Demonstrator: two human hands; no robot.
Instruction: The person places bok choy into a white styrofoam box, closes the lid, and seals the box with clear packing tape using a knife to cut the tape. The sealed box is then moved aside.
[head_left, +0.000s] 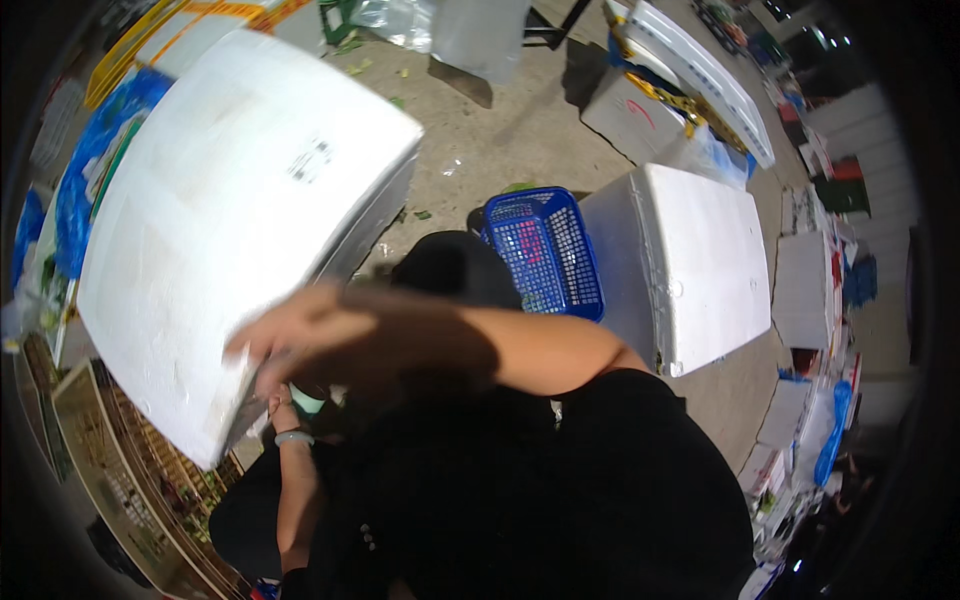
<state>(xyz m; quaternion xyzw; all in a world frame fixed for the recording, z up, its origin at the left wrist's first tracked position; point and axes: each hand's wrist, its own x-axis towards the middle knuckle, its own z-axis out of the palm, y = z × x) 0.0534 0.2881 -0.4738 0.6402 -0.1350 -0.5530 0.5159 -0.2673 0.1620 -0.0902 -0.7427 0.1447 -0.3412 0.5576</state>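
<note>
A large white foam box (225, 195) with a small printed mark on its top stands before me on the left. My right arm reaches across my body, and my right hand (300, 334), blurred, is over the box's near edge. Its fingers look apart, with nothing visible between them. Just below it, my left hand (281, 411) is close to the same edge, a pale bangle (294, 438) on its wrist. The right hand partly covers the left fingers, so I cannot tell whether they grip anything. A pale green object (306, 402) shows beside the left hand.
A blue plastic basket (577, 251) sits by my knee, beside another white foam box (716, 277). Plastic crates (112, 450) stand at the lower left. Leaf scraps lie on the concrete floor (517, 135). More foam boxes (802, 292) line the right side.
</note>
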